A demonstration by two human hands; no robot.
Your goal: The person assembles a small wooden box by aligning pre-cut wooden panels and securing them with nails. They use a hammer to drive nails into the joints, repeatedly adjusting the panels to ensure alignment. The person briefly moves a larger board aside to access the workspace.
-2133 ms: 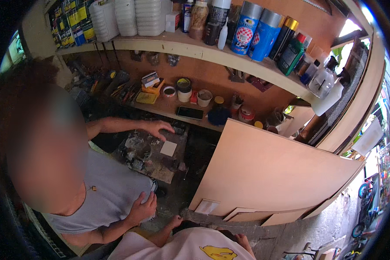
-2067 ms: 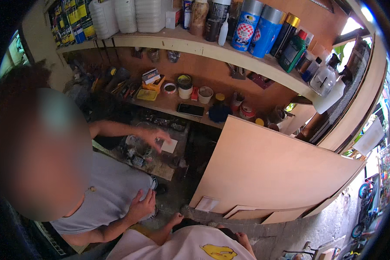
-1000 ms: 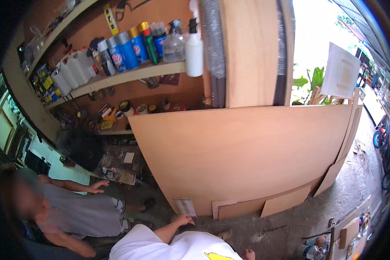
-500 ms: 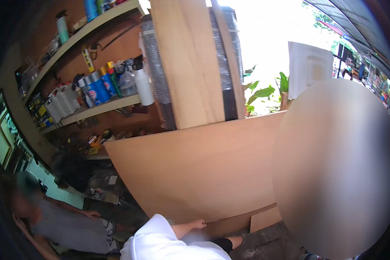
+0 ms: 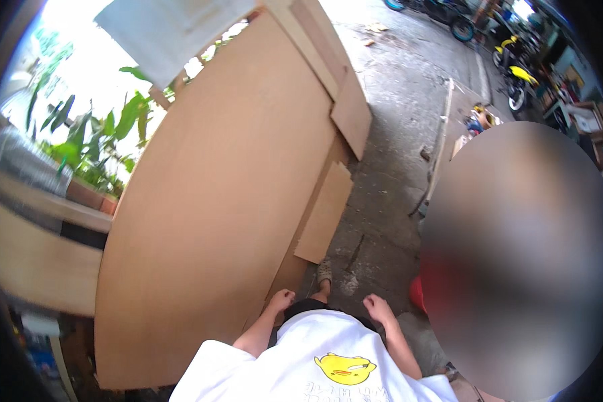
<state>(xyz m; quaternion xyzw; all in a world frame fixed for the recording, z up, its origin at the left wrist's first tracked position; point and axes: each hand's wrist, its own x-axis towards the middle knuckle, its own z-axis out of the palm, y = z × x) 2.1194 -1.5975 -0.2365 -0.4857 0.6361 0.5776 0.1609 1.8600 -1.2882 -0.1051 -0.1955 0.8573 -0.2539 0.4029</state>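
Note:
My left hand point(image 5: 285, 299) hangs at my left side, close to the lower edge of a large tan plywood sheet point(image 5: 214, 201). Its fingers are curled in, and nothing shows in them. On my other side my right hand point(image 5: 379, 309) is held low beside my thigh, above the concrete floor point(image 5: 375, 221). That hand is loosely closed too, with no object visible in it. The plywood sheet leans upright on my left. Smaller offcut boards point(image 5: 325, 214) rest against its foot.
Ahead, a narrow board point(image 5: 352, 114) leans past the sheet's far end. Green plants point(image 5: 124, 120) grow behind the sheet. A low worktable point(image 5: 445, 137) with tools stands right of the floor strip; motorcycles point(image 5: 516, 74) are parked farther off. A grey blur covers the right side, beside a red object point(image 5: 417, 293).
My view has swung right and down, away from the shelves and the co-worker at left. Both my hands now show; only one was visible before.

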